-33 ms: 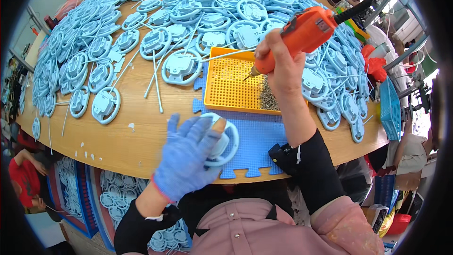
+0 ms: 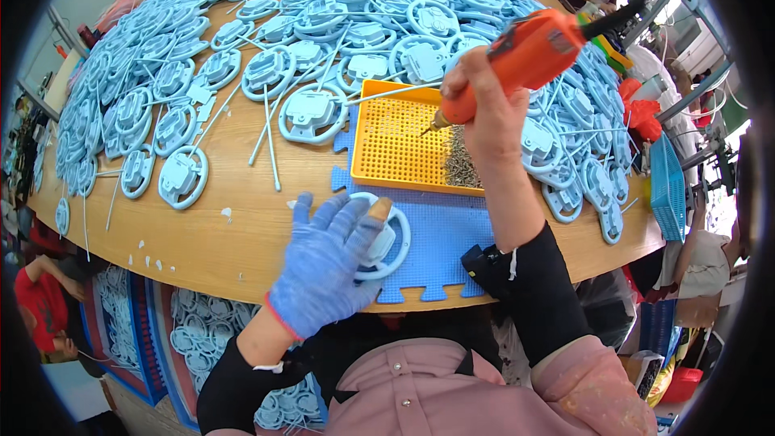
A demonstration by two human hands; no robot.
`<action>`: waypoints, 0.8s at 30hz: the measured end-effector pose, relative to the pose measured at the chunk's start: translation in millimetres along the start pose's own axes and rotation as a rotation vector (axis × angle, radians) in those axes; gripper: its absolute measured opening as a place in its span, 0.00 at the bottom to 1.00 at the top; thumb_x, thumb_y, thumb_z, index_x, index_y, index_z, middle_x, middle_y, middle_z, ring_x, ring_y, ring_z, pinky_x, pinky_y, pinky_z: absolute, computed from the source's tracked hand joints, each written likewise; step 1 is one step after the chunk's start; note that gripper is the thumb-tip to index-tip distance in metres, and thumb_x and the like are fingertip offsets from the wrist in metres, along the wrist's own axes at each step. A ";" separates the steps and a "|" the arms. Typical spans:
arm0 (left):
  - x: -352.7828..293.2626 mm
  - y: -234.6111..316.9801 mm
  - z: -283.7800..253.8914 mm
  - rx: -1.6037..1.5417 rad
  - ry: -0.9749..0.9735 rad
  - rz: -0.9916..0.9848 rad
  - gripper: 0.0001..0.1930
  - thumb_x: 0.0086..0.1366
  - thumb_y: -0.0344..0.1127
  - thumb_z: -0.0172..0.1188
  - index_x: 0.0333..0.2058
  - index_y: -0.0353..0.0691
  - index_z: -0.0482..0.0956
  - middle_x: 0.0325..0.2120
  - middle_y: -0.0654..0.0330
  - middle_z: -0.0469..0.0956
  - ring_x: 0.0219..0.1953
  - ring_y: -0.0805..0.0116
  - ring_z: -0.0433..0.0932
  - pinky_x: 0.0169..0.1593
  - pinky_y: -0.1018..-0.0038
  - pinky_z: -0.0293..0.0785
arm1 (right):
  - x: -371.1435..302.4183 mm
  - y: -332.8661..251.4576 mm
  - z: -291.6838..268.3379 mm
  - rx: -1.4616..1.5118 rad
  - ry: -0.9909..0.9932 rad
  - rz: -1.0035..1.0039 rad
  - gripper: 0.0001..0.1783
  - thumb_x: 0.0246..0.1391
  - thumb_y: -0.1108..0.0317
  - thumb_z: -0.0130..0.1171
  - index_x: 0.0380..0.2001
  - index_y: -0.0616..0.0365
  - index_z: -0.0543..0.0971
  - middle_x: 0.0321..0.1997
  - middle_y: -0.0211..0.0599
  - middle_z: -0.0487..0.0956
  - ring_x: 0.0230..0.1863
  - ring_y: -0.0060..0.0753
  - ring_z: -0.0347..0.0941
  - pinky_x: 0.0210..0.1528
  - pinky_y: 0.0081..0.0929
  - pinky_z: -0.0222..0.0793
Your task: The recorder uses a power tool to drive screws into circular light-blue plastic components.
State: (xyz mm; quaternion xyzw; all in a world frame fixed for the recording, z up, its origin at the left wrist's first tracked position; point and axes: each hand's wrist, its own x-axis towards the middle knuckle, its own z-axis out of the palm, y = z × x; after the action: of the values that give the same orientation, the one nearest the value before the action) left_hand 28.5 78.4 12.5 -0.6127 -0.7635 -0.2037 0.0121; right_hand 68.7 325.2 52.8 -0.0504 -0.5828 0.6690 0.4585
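Note:
My left hand (image 2: 327, 262), in a blue knit glove, grips a light blue ring-shaped plastic part (image 2: 401, 252) from its left side, hiding part of it. That part rests on a blue foam mat (image 2: 444, 234). My bare right hand (image 2: 492, 113) is wrapped around an orange electric screwdriver (image 2: 537, 50). The screwdriver's thin bit points down and left over a yellow perforated tray (image 2: 391, 169). Small screws (image 2: 460, 165) lie heaped in the tray's right end, partly behind my right wrist.
Many similar blue parts with thin rods (image 2: 424, 60) are piled across the back and sides of the wooden table (image 2: 234, 234). Crates of blue parts (image 2: 157, 339) stand below at the left. A blue basket (image 2: 668, 186) is at the right edge. Other people sit farther off.
The screwdriver and my right hand have shifted very slightly right. My left hand stays on the ring-shaped part, almost unmoved.

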 end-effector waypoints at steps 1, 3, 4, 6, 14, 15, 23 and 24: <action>2.7 1.3 2.0 0.001 0.004 -0.002 0.47 0.39 0.49 0.72 0.59 0.42 0.65 0.52 0.48 0.69 0.57 0.45 0.66 0.63 0.46 0.51 | -1.1 -14.0 1.8 0.013 -0.001 -0.031 0.09 0.59 0.64 0.58 0.33 0.57 0.72 0.22 0.33 0.73 0.24 0.27 0.69 0.30 0.27 0.67; -0.9 -2.9 3.7 -0.268 0.076 -0.144 0.46 0.40 0.50 0.72 0.58 0.40 0.65 0.51 0.48 0.71 0.58 0.43 0.65 0.63 0.46 0.51 | -9.4 -32.9 14.2 0.038 -0.010 -0.049 0.10 0.59 0.63 0.57 0.33 0.57 0.71 0.22 0.33 0.72 0.24 0.27 0.69 0.30 0.27 0.67; -5.5 -6.1 6.0 -0.361 0.149 -0.186 0.42 0.41 0.50 0.71 0.55 0.39 0.68 0.51 0.48 0.72 0.58 0.45 0.65 0.63 0.48 0.51 | -16.4 -42.5 22.2 0.079 -0.106 -0.041 0.11 0.60 0.62 0.56 0.34 0.58 0.71 0.21 0.33 0.71 0.24 0.27 0.68 0.30 0.27 0.66; -2.3 -8.0 9.8 -0.334 0.111 -0.243 0.41 0.42 0.51 0.71 0.54 0.38 0.69 0.50 0.49 0.72 0.58 0.47 0.66 0.63 0.49 0.51 | -33.6 -49.9 32.1 0.107 -0.265 -0.044 0.15 0.60 0.57 0.55 0.34 0.59 0.69 0.20 0.33 0.70 0.23 0.27 0.67 0.30 0.27 0.66; 4.8 -2.7 11.4 -0.326 0.064 -0.295 0.40 0.44 0.52 0.71 0.53 0.36 0.70 0.46 0.51 0.74 0.54 0.52 0.70 0.63 0.49 0.51 | -73.2 -45.9 51.7 0.134 -0.277 0.222 0.10 0.51 0.69 0.65 0.28 0.59 0.73 0.21 0.28 0.72 0.20 0.16 0.68 0.19 0.15 0.64; 4.3 -3.3 11.9 -0.330 0.062 -0.296 0.40 0.44 0.52 0.71 0.53 0.36 0.70 0.46 0.51 0.74 0.54 0.52 0.70 0.63 0.49 0.51 | -73.7 -43.3 51.4 0.143 -0.282 0.231 0.09 0.51 0.69 0.65 0.28 0.58 0.73 0.22 0.27 0.72 0.20 0.16 0.67 0.20 0.15 0.64; 4.8 -6.3 13.6 -0.316 0.103 -0.256 0.37 0.44 0.51 0.70 0.52 0.39 0.71 0.43 0.51 0.75 0.51 0.52 0.71 0.62 0.49 0.53 | -70.0 -30.0 60.6 -0.023 -0.337 0.096 0.17 0.54 0.59 0.63 0.26 0.59 0.68 0.16 0.31 0.71 0.18 0.25 0.68 0.22 0.23 0.65; 7.5 -6.9 12.3 -0.314 0.101 -0.256 0.37 0.44 0.51 0.70 0.52 0.39 0.71 0.43 0.51 0.75 0.51 0.52 0.71 0.62 0.49 0.53 | -68.4 -30.1 61.8 -0.019 -0.362 0.113 0.15 0.54 0.62 0.62 0.26 0.59 0.68 0.16 0.31 0.70 0.18 0.25 0.67 0.22 0.23 0.65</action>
State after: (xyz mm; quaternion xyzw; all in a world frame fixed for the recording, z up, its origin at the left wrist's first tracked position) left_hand 23.0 88.2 1.1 -0.4940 -0.7924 -0.3506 -0.0716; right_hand 87.6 230.9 65.3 0.0337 -0.6583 0.6863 0.3074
